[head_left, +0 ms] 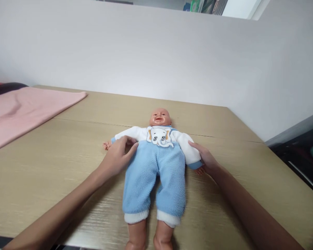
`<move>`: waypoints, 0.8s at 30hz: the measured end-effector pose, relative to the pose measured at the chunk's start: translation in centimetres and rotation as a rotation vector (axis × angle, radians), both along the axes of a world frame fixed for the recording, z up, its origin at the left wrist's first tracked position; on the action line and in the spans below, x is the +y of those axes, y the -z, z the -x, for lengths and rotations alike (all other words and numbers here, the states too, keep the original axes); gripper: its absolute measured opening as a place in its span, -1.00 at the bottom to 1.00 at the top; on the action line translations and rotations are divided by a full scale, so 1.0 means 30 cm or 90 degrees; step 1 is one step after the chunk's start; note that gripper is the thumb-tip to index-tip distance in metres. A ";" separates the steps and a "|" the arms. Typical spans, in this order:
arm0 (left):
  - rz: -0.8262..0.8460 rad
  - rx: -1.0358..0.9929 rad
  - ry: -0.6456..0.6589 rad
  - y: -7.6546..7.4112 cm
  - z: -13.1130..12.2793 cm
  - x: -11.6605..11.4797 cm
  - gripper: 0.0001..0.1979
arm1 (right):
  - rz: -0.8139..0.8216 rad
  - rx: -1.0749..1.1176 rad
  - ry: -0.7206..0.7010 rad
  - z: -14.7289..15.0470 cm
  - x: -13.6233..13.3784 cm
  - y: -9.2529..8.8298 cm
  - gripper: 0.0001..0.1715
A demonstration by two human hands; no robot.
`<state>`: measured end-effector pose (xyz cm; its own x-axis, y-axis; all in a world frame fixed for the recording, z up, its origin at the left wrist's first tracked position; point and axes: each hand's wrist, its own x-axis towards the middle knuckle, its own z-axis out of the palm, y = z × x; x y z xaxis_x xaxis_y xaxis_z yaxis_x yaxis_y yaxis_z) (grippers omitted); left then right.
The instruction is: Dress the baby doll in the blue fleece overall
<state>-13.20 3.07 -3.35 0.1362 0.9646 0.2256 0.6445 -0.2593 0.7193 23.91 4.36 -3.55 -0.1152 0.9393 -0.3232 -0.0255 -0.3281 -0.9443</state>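
A baby doll [158,166] lies on its back on the wooden table, head away from me and feet at the near edge. It wears a fleece outfit with white sleeves, blue trousers and an elephant face patch [159,137] on the chest. My left hand [119,152] is curled at the doll's side, thumb and forefinger tips close together on the outfit by the waist. On the other side, my right hand [205,156] grips the doll's sleeved arm [189,149], thumb on top. Its remaining fingers are partly hidden behind the sleeve.
A pink cloth [28,107] lies spread at the left of the table [94,114], with a dark rounded object [9,88] behind it. A white wall [146,55] rises beyond the table. Dark items [299,156] stand past the right edge.
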 end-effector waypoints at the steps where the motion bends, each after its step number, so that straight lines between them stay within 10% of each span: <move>1: 0.053 -0.022 0.028 0.011 0.006 -0.013 -0.50 | 0.020 -0.004 -0.001 -0.001 -0.003 0.001 -0.46; 10: 0.151 -0.177 0.089 0.081 -0.034 0.001 -0.57 | 0.063 0.001 0.010 -0.003 -0.002 0.020 -0.49; 18: -0.222 0.183 -0.047 0.017 0.026 0.093 -0.59 | 0.097 -0.031 -0.058 0.002 -0.015 0.005 -0.31; 24: 0.166 0.154 -0.056 -0.075 0.097 0.187 -0.22 | 0.060 0.019 -0.032 0.025 -0.017 -0.007 -0.51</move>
